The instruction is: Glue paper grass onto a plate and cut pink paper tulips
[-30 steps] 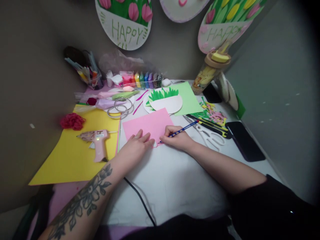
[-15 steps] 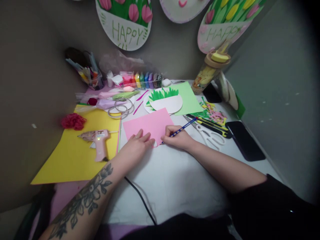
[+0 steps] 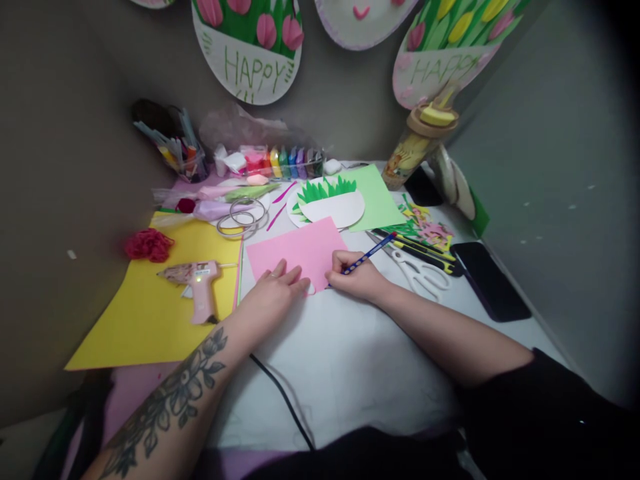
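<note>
A pink sheet of paper lies at the middle of the table, with a small curved cut-out at its near edge. My left hand rests on it, fingers spread and flat. Between the fingers of my right hand is a blue dotted pencil, its tip down by the sheet's near right corner. Just beyond the pink sheet sits a white paper plate with green paper grass, partly over a light green sheet.
White scissors, cutters and a phone lie to the right, below a tumbler. At left a pink glue gun rests on yellow paper. Clay packs line the back. A black cable crosses the front.
My right hand has shifted very slightly to the right with the pencil. My left hand stays flat on the pink paper.
</note>
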Demonstrator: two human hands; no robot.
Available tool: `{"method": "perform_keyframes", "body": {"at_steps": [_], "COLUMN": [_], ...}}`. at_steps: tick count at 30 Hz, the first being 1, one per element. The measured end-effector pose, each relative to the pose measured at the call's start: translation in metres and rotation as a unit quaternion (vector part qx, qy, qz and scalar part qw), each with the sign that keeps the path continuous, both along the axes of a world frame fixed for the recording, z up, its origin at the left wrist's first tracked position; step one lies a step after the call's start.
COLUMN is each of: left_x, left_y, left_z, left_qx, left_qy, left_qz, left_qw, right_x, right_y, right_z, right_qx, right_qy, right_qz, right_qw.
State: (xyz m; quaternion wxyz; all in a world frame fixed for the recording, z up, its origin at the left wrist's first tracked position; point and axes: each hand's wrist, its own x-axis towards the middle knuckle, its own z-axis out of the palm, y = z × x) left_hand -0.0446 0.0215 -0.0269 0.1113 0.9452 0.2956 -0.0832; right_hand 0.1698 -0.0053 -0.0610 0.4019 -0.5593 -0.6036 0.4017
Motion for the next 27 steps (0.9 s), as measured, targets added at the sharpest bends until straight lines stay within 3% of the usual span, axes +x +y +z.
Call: {"method": "perform_keyframes", "body": {"at_steps": [6,19,27], "left_x": [0.0016,0.0006,0.0000], "left_y": [-0.0002,-0.0004,-0.0007], "left_z": [0.0010,0.0004,0.0000], "left_qx": [0.001,-0.011,-0.019], "left_qy": [0.010,-0.009,-0.008], "left_qz": [0.007,0.005,0.013], "left_qw": [1.000,1.000,1.000], "right_x": [0.0001,-0.0055,-0.0056], "right_y": [0.0009,0.0005,0.0009], "right_z": [-0.0011,0.0001,-0.0010], "right_qx": [0.024,0.009,0.018], "right_qy": [0.005,-0.024,-0.032], "right_qz": [-0.072,-0.036,-0.061], "right_qw": [0.997,0.999,0.997]}}
